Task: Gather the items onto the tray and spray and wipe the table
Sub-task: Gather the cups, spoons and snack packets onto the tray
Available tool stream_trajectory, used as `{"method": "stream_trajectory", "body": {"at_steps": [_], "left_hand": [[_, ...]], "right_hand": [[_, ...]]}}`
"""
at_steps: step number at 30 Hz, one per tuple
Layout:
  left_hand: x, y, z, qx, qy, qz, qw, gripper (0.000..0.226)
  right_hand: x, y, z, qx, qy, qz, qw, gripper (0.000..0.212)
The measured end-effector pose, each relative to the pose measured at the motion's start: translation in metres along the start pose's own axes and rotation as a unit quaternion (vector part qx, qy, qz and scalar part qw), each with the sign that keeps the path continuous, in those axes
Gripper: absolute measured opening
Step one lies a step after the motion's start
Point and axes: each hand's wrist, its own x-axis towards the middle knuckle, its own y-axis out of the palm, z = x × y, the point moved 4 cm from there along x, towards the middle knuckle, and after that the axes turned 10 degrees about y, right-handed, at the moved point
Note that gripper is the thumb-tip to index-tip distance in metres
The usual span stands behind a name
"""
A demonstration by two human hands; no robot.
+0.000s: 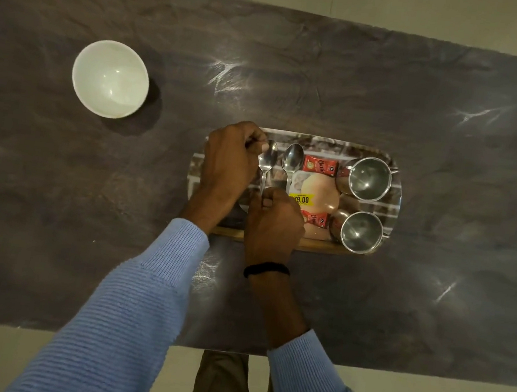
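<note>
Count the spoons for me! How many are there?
2. Both lie side by side on the tray: the left spoon beside the left hand, the right spoon next to the red sachet. The right hand may hide another.

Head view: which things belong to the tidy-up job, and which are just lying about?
Job: tray, left spoon, right spoon, packet, far cup, near cup, white bowl off tray, table.
Incidental: black wristband, blue sleeve, floor.

Pale floor top and bottom; brown trousers bottom centre.
</note>
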Motion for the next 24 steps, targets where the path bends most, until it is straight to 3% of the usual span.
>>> {"method": "stream_trajectory", "body": {"at_steps": [24], "left_hand": [[-0.002, -0.009, 0.005, -0.008, -0.033, -0.006, 0.999, 0.008]], "right_hand": [[-0.003, 0.006, 0.001, 0.005, -0.028, -0.025, 0.999, 0.016]]}}
